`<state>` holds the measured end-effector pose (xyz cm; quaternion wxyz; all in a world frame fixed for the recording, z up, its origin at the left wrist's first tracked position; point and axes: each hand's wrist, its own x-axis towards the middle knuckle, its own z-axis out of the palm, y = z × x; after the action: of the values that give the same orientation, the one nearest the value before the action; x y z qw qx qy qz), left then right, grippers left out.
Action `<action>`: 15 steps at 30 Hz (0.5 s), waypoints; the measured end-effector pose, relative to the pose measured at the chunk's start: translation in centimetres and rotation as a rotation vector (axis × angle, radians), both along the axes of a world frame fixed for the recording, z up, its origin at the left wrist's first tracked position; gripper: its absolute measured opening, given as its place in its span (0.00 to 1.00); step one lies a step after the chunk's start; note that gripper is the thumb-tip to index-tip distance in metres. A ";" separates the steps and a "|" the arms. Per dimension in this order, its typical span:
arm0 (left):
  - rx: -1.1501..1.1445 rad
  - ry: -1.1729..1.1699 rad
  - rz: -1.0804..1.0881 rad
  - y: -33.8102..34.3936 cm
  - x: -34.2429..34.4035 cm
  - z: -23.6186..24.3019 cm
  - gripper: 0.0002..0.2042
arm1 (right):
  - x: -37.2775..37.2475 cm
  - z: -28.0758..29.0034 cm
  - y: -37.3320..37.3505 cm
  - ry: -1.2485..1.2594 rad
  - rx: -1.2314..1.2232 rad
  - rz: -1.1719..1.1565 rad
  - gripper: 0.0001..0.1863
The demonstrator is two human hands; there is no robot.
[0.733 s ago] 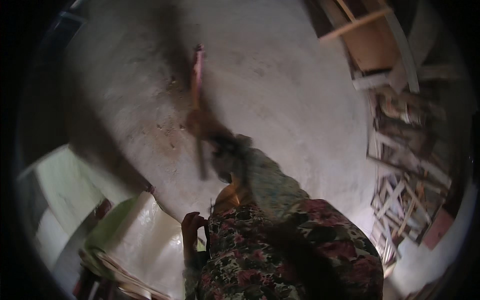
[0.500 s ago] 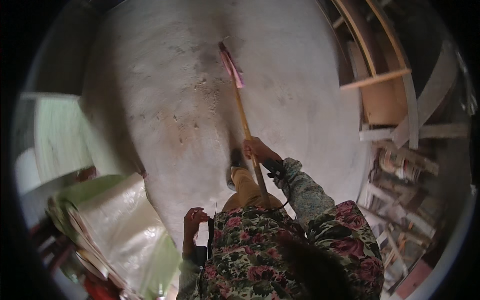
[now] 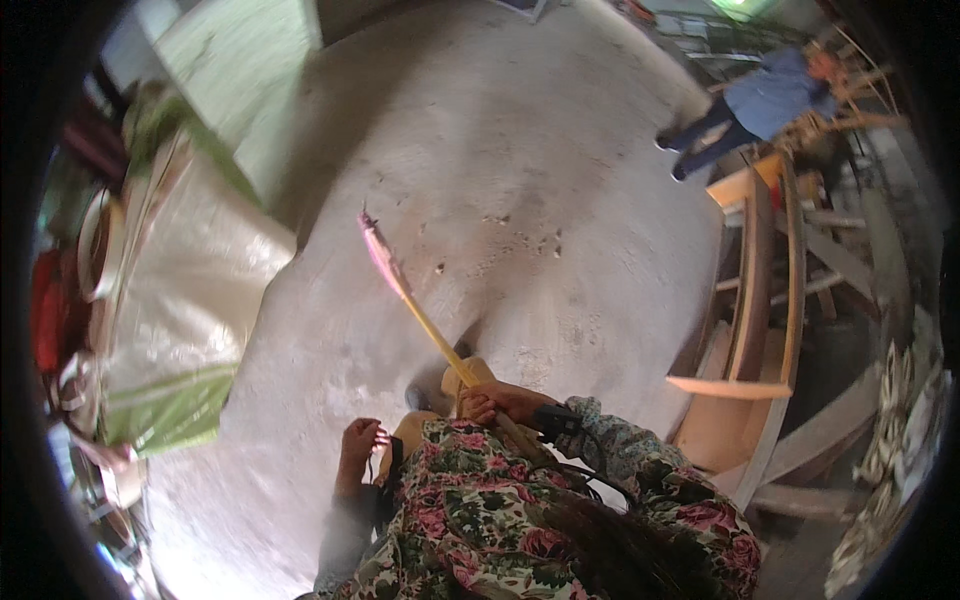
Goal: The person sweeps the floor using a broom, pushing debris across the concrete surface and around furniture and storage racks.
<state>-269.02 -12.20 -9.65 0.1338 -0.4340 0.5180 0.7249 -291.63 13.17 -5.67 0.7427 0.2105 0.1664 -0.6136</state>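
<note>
My right hand (image 3: 508,402) is wrapped round the yellow pole of what looks like a broom (image 3: 432,333). Its narrow pink head (image 3: 381,255) lies far out to the left on the floor, and the pole's near end runs back beside my flowered apron (image 3: 500,500). Beside my left thigh hangs my left hand (image 3: 362,440), empty, its fingers loosely bent and a little apart. A dark band sits on my right wrist.
Small crumbs of dirt (image 3: 497,219) dot the concrete floor (image 3: 600,300). On the right stands a wooden frame (image 3: 745,300) beside loose boards. A person (image 3: 765,100) in blue is at the far right. A sheet-covered stack (image 3: 190,290) stands left.
The broom's head has swung from ahead on the right to the left, and my right hand has come closer to my body. My view has turned, bringing the other person into sight.
</note>
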 end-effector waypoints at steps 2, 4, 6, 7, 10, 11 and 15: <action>0.002 0.033 0.107 0.2 1.1 0.0 0.09 | 1.0 -2.1 -1.8 0.043 -0.176 0.020 0.07; -0.017 0.107 0.197 0.8 2.0 -0.1 0.09 | 1.5 -5.7 -5.2 -0.625 -0.175 0.066 0.09; 0.009 0.056 0.265 1.7 2.5 0.0 0.10 | 2.6 -9.5 -10.8 -0.440 -0.645 0.109 0.10; -0.032 0.056 0.304 2.3 2.7 0.1 0.10 | 2.1 -11.1 -12.6 -0.521 -0.547 0.202 0.08; 0.014 -0.113 0.342 4.1 2.2 0.8 0.11 | 1.2 -14.4 -19.2 -0.709 -0.063 0.275 0.09; -0.016 -0.114 0.410 4.5 1.9 1.2 0.10 | 0.7 -15.0 -21.0 -0.620 -0.027 0.249 0.10; 0.017 -0.282 0.424 7.0 -1.2 1.6 0.10 | -8.2 -17.0 -21.0 -0.761 0.112 0.092 0.13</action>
<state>-270.25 -5.20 -8.09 0.0534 -0.6286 0.3857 0.6732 -299.80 -7.85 -22.68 0.7654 0.4557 -0.0786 -0.4475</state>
